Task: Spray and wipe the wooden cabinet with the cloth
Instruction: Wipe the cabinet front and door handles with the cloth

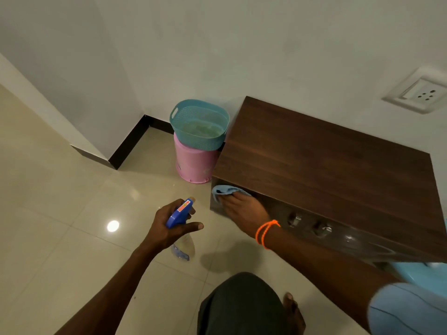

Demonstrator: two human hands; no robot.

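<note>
Head view: our right hand (pixel 244 211) presses the light blue cloth (pixel 226 191) flat against the front face of the wooden cabinet (pixel 326 165), near its upper left corner, grip closed over the cloth. Our left hand (pixel 169 226) wraps its grip around the spray bottle (pixel 180 215), held above the floor (pixel 60 213), apart from the cabinet

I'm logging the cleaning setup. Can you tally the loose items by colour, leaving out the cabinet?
Blue: 2, spray bottle and cloth
Teal: 1, basket
Pink: 1, bin
Orange: 1, wrist band
Total: 5
</note>
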